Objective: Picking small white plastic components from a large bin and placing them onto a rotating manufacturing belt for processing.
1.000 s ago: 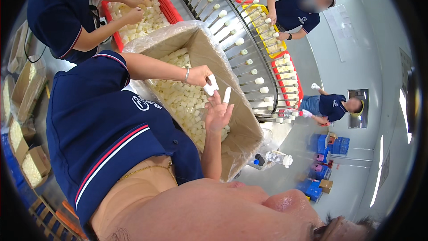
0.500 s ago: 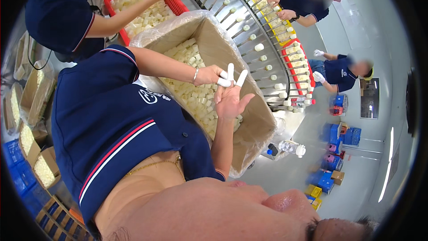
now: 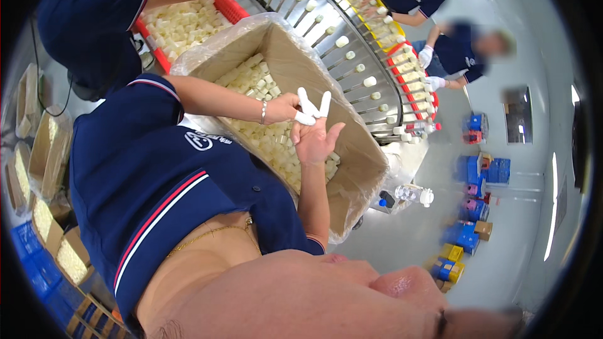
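My left hand [image 3: 287, 110] reaches in from the left, thumb and fingers closed on the white-covered fingers of my right hand. My right hand [image 3: 314, 144] rises from below, palm up, thumb out and covered fingers spread. White finger cots [image 3: 325, 104] cover fingertips where the hands meet; which finger each belongs to is partly hidden. Both hands hover over a large cardboard box [image 3: 355, 179] lined with clear plastic. Inside it lie many short off-white cylinders [image 3: 276, 150], touched by neither hand.
Past the box curves a metal machine [image 3: 377, 69] with rods tipped by white cylinders. A red crate [image 3: 229, 9] of cylinders stands beside a co-worker [image 3: 88, 25] on the left. Other co-workers [image 3: 465, 50] stand across the machine. A clear bottle [image 3: 411, 194] is right of the box.
My joined hands have shifted slightly left in the picture, still in contact. The left co-worker's arm now extends to the machine rods. A gloved co-worker across has come nearer the red crate.
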`<state>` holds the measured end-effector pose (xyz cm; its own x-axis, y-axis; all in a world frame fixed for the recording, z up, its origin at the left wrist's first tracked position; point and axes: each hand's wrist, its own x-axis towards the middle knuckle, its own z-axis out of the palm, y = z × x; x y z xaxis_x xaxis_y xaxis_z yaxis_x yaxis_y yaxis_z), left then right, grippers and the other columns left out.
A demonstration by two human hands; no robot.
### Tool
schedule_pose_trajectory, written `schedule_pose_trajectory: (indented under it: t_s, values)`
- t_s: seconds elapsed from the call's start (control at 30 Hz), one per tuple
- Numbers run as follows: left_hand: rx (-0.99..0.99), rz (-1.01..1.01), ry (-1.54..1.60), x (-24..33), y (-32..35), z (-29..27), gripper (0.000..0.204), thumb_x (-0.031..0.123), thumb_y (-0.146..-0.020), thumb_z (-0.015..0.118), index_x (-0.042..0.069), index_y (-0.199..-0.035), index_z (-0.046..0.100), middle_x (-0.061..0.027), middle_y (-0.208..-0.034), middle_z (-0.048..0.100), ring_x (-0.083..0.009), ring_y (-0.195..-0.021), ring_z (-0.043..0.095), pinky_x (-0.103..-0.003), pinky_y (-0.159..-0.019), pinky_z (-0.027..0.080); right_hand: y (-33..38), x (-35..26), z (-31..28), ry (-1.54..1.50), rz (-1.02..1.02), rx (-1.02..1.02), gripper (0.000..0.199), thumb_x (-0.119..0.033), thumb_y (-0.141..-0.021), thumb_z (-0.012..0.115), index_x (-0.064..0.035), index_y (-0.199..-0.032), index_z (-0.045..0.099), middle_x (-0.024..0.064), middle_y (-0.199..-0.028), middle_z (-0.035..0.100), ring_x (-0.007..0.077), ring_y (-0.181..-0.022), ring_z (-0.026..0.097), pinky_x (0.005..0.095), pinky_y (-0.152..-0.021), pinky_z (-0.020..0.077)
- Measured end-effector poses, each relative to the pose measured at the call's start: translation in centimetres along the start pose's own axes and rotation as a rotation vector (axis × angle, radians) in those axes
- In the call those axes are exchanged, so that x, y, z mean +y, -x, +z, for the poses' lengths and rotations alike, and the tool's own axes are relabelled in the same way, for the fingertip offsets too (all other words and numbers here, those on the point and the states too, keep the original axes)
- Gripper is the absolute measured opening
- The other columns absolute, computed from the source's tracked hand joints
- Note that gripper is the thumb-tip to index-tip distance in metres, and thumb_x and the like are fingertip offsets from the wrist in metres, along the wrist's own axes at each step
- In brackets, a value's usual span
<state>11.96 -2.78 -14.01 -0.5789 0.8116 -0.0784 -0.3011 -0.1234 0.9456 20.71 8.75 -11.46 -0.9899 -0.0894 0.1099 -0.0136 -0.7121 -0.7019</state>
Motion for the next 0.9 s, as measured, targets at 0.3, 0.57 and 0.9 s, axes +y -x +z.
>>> schedule_pose_trajectory:
  t_s: [0.3, 0.57, 0.9]
  values:
    - [-0.141, -0.064, 0.022, -1.9, 0.7, -0.7, 0.02, 0.018, -0.081, 0.065, 0.003, -0.093, 0.061, -0.0062, -0.071, 0.063, -0.012, -0.044, 0.052, -0.021, -0.044, 0.043, 0.8, 0.2, 0.1, 0.315, 0.125, 0.018, 0.066, -0.044, -0.091, 0.047, -0.0047, -0.14, 0.027, 0.0123, -0.115, 0.054, 0.0138, -0.073, 0.057, 0.0262, -0.057, 0.0477]
    - [-0.101, -0.292, -0.044, -2.8, -0.9, -1.8, 0.029, 0.03, -0.087, 0.059, 0.003, -0.088, 0.068, -0.0042, -0.08, 0.066, -0.0075, -0.07, 0.056, -0.022, -0.064, 0.044, 4.3, -17.4, -11.7, 1.374, -0.273, 0.996, 0.03, -0.025, -0.084, 0.061, 0.0016, -0.07, 0.062, 0.0082, -0.063, 0.063, 0.0134, -0.053, 0.057, 0.0276, -0.051, 0.0452]
    - [-0.062, -0.342, -0.089, -2.3, -1.2, -1.2, 0.028, 0.031, -0.088, 0.059, 0.005, -0.083, 0.071, -0.0018, -0.076, 0.065, -0.0062, -0.061, 0.051, -0.021, -0.056, 0.043, 8.9, -23.0, -34.2, 2.377, 0.751, 0.265, 0.027, -0.019, -0.067, 0.058, 0.0048, -0.077, 0.065, 0.0253, -0.084, 0.063, 0.04, -0.08, 0.062, 0.0416, -0.074, 0.05]
